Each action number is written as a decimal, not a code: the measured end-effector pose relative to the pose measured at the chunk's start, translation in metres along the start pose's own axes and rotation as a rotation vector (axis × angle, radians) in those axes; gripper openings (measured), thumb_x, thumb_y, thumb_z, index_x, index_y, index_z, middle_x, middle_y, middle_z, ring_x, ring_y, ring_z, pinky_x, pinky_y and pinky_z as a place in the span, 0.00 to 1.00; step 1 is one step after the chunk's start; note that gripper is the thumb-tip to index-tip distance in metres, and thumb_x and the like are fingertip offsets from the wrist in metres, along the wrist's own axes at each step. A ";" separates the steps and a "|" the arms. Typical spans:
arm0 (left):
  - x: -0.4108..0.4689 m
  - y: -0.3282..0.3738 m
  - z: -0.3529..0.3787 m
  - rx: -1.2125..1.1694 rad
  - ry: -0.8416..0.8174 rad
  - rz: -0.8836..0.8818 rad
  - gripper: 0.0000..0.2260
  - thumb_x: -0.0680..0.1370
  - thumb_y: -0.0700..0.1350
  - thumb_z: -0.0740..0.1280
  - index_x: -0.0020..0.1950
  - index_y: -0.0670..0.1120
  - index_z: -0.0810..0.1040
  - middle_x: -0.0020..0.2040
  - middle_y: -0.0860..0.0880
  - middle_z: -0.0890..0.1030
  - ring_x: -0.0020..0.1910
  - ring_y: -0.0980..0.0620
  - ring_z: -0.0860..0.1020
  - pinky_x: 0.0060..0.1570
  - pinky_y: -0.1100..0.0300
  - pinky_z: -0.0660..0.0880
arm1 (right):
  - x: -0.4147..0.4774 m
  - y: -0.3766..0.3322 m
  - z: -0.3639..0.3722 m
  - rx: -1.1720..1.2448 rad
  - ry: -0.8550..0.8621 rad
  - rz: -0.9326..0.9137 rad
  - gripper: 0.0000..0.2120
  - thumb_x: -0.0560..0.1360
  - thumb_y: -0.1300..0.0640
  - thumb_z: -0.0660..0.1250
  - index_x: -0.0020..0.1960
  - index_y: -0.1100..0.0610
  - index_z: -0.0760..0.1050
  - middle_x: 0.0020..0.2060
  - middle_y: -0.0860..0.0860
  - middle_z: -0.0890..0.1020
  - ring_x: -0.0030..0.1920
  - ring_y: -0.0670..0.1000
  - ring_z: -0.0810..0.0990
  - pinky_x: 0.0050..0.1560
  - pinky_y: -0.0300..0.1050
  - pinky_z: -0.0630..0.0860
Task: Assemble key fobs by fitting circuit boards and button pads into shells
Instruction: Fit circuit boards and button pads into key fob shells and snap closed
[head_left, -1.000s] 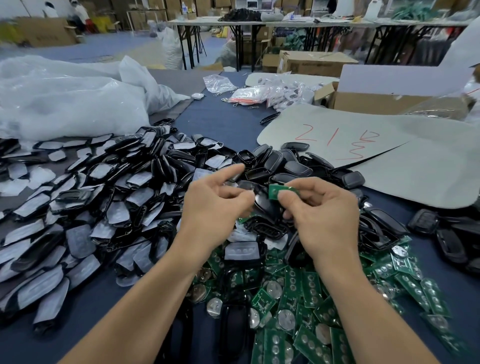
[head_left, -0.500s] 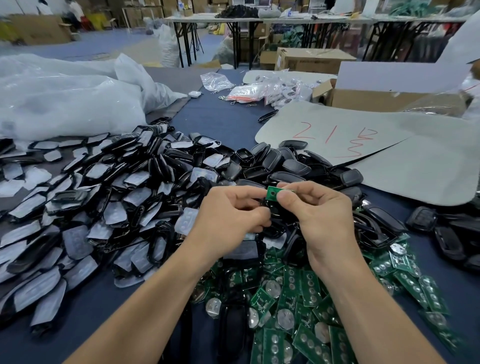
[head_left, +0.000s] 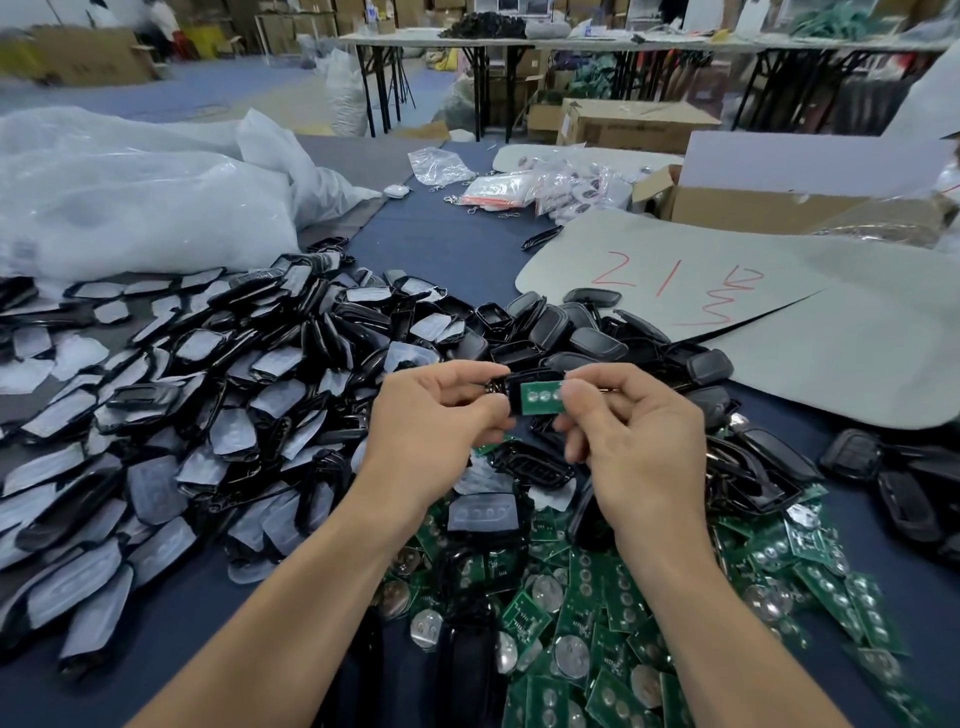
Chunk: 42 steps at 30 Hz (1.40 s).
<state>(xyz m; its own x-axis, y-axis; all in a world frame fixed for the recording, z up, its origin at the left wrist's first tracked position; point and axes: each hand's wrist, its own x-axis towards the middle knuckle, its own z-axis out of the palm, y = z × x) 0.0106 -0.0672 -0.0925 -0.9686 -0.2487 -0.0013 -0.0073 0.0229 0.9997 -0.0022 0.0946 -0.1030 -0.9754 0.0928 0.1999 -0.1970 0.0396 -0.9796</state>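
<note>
Green board (head_left: 540, 399) on black shell (head_left: 511, 385) | left grip (head_left: 431, 421) clamps shell | right grip (head_left: 634, 436) pinches board

You are facing a grey sheet (head_left: 779, 332) bearing red marks, a cardboard box (head_left: 727, 210) sitting behind it, plastic bags (head_left: 130, 208) bulging leftward.

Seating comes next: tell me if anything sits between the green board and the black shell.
Nothing visible does. The right hand pinches the green board right over the black shell held by the left hand.
</note>
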 end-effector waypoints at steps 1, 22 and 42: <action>0.000 0.000 0.000 0.008 -0.009 0.011 0.12 0.76 0.33 0.75 0.52 0.49 0.87 0.41 0.48 0.88 0.40 0.49 0.88 0.39 0.64 0.82 | 0.000 0.001 0.001 -0.028 -0.019 -0.011 0.06 0.78 0.59 0.73 0.44 0.50 0.84 0.30 0.52 0.84 0.26 0.49 0.78 0.30 0.38 0.74; -0.008 0.004 0.006 0.005 -0.040 0.035 0.13 0.78 0.34 0.73 0.48 0.52 0.89 0.41 0.47 0.89 0.39 0.47 0.88 0.39 0.61 0.83 | -0.003 0.006 -0.001 -0.273 0.082 -0.114 0.08 0.77 0.55 0.73 0.41 0.46 0.81 0.29 0.46 0.83 0.30 0.52 0.80 0.36 0.49 0.79; -0.012 0.003 0.007 0.009 0.064 0.058 0.11 0.69 0.33 0.81 0.43 0.49 0.89 0.39 0.46 0.88 0.39 0.47 0.88 0.41 0.57 0.84 | -0.007 0.003 0.003 -0.362 0.036 -0.229 0.08 0.76 0.53 0.76 0.40 0.49 0.78 0.26 0.49 0.78 0.27 0.49 0.74 0.29 0.40 0.71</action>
<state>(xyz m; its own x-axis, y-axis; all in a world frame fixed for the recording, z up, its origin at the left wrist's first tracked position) 0.0208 -0.0569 -0.0901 -0.9495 -0.3082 0.0583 0.0456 0.0481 0.9978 0.0041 0.0909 -0.1072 -0.9052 0.0759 0.4182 -0.3541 0.4095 -0.8408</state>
